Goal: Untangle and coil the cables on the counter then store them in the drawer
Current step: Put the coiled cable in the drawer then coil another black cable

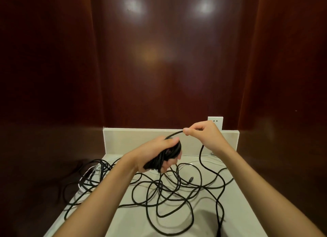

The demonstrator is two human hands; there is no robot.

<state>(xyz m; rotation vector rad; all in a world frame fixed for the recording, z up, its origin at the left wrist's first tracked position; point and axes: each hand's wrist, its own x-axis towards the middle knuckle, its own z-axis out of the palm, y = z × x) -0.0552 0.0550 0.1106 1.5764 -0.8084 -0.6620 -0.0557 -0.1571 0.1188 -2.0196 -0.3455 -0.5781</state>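
Head view: pale counter [244, 210], dark wood walls [168, 68] — hands grip coil [169, 155], pinch black cable [201, 164].

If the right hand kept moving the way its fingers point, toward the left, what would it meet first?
Probably the left hand and the coil it grips. The right hand pinches the black cable leading there; depth is unclear.
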